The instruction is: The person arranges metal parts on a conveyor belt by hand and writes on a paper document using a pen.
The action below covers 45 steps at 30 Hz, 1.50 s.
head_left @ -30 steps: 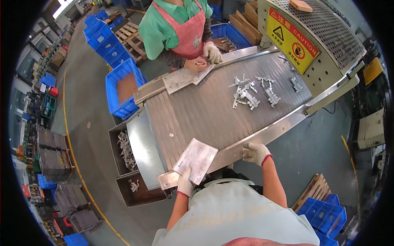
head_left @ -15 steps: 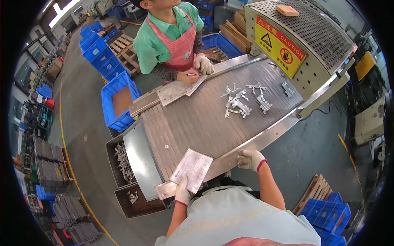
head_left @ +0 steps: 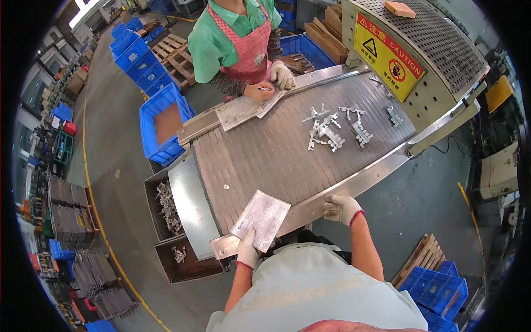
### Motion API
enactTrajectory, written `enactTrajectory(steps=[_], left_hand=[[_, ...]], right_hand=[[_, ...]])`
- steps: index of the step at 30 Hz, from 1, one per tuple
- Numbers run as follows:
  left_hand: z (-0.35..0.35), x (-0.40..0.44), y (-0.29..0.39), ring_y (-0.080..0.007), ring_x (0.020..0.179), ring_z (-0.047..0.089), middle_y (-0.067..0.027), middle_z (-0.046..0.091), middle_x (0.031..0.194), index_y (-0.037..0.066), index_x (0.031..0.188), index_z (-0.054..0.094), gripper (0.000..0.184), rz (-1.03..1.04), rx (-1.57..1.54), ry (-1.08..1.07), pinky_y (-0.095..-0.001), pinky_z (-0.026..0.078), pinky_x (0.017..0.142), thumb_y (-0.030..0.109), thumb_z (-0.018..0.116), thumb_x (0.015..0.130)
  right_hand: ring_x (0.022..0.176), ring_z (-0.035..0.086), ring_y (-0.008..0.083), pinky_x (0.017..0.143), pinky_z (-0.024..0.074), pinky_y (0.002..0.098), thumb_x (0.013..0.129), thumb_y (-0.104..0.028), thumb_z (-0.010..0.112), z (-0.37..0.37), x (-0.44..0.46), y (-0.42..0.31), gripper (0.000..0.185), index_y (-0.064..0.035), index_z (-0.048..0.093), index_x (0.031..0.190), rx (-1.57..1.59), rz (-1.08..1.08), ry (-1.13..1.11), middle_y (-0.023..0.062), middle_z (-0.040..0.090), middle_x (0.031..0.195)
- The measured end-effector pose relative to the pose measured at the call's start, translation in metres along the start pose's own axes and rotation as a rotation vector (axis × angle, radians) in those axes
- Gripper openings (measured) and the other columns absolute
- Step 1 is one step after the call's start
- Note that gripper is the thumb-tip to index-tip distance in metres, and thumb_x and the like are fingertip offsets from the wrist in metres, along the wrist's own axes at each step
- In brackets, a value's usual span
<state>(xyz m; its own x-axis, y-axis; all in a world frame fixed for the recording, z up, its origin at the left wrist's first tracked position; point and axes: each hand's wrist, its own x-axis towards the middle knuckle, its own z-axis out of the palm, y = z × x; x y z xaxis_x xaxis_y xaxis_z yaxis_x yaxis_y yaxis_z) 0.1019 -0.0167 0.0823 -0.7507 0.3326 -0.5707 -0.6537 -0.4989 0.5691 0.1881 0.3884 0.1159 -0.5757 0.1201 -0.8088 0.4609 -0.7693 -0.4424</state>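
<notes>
Printed sheet (head_left: 262, 219) is pinched in the gloved left grip (head_left: 247, 248), over the near edge of the conveyor (head_left: 265, 155). I see the right grip (head_left: 341, 210) at that edge, fingers curled; whether they clasp anything I can't tell. Metal parts (head_left: 362, 134) lie on the conveyor; a co-worker's bare hand (head_left: 256, 92) holds a pen (head_left: 266, 88) at its far side.

Spreads out as grey floor (head_left: 127, 216), marked by a curving yellow line (head_left: 93, 207) at left. Stacks blue crates (head_left: 135, 52) beside a wooden pallet (head_left: 170, 48), upper left. Has windows (head_left: 33, 94) far left; glares white at a bright strip (head_left: 83, 14), top left.
</notes>
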Motion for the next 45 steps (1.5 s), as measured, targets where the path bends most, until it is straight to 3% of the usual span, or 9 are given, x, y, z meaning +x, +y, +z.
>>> enactTrajectory(steps=[2, 19, 23, 28, 33, 38, 45], left_hand=[[0.002, 0.0, 0.0, -0.0468, 0.131, 0.076, -0.0291, 0.066, 0.154, -0.009, 0.168, 0.04, 0.059, 0.004, 0.006, -0.007, -0.0637, 0.07, 0.104, 0.02, 0.06, 0.121], [-0.001, 0.004, -0.006, -0.0461, 0.126, 0.079, -0.0282, 0.068, 0.153, -0.008, 0.167, 0.041, 0.06, 0.006, 0.025, 0.015, -0.0638, 0.073, 0.097, 0.025, 0.061, 0.121], [0.01, -0.001, -0.002, -0.0471, 0.124, 0.079, -0.0283, 0.069, 0.151, -0.007, 0.167, 0.042, 0.06, 0.06, 0.094, 0.017, -0.0648, 0.073, 0.093, 0.025, 0.062, 0.121], [0.01, -0.003, 0.001, -0.048, 0.117, 0.081, -0.029, 0.071, 0.147, -0.008, 0.166, 0.042, 0.061, 0.012, 0.112, -0.006, -0.0645, 0.074, 0.086, 0.028, 0.062, 0.12], [0.008, 0.005, -0.011, -0.0474, 0.119, 0.081, -0.0291, 0.07, 0.149, -0.009, 0.166, 0.043, 0.062, 0.093, 0.057, 0.059, -0.0636, 0.075, 0.086, 0.029, 0.062, 0.12], [0.022, -0.008, 0.004, -0.0462, 0.12, 0.081, -0.0278, 0.069, 0.15, -0.008, 0.165, 0.043, 0.061, 0.036, 0.138, 0.039, -0.0623, 0.075, 0.087, 0.027, 0.063, 0.12], [0.019, -0.005, 0.0, -0.0442, 0.126, 0.079, -0.0271, 0.069, 0.151, -0.009, 0.165, 0.044, 0.061, 0.039, 0.111, 0.031, -0.0611, 0.073, 0.098, 0.026, 0.065, 0.119]], right_hand=[[0.089, 0.077, 0.0334, 0.091, 0.0659, 0.0531, 0.109, -0.029, 0.077, -0.007, 0.006, 0.002, 0.031, -0.0045, 0.078, 0.128, -0.004, -0.006, -0.007, 0.0151, 0.08, 0.109], [0.085, 0.076, 0.0308, 0.086, 0.0662, 0.0506, 0.11, -0.026, 0.076, 0.005, -0.009, -0.006, 0.023, -0.0057, 0.078, 0.121, -0.002, -0.014, 0.009, 0.0121, 0.079, 0.1], [0.085, 0.076, 0.031, 0.087, 0.066, 0.0506, 0.11, -0.027, 0.076, -0.005, 0.003, -0.003, 0.026, -0.0053, 0.078, 0.123, 0.029, -0.003, -0.053, 0.0122, 0.079, 0.101], [0.084, 0.076, 0.0305, 0.085, 0.0658, 0.0496, 0.11, -0.027, 0.077, 0.003, -0.008, -0.006, 0.026, -0.0045, 0.078, 0.124, -0.022, -0.021, 0.027, 0.012, 0.079, 0.1], [0.081, 0.075, 0.0297, 0.084, 0.0658, 0.0487, 0.109, -0.028, 0.079, 0.0, -0.005, -0.007, 0.026, -0.0051, 0.077, 0.123, -0.021, -0.022, 0.033, 0.0115, 0.078, 0.1], [0.081, 0.074, 0.0286, 0.083, 0.0652, 0.0478, 0.109, -0.028, 0.079, 0.001, -0.007, -0.009, 0.025, -0.006, 0.077, 0.12, -0.025, -0.013, 0.028, 0.0096, 0.076, 0.098], [0.081, 0.072, 0.0274, 0.083, 0.064, 0.0459, 0.109, -0.028, 0.078, 0.002, -0.008, -0.009, 0.024, -0.0063, 0.076, 0.118, -0.027, -0.027, 0.028, 0.008, 0.075, 0.097]])
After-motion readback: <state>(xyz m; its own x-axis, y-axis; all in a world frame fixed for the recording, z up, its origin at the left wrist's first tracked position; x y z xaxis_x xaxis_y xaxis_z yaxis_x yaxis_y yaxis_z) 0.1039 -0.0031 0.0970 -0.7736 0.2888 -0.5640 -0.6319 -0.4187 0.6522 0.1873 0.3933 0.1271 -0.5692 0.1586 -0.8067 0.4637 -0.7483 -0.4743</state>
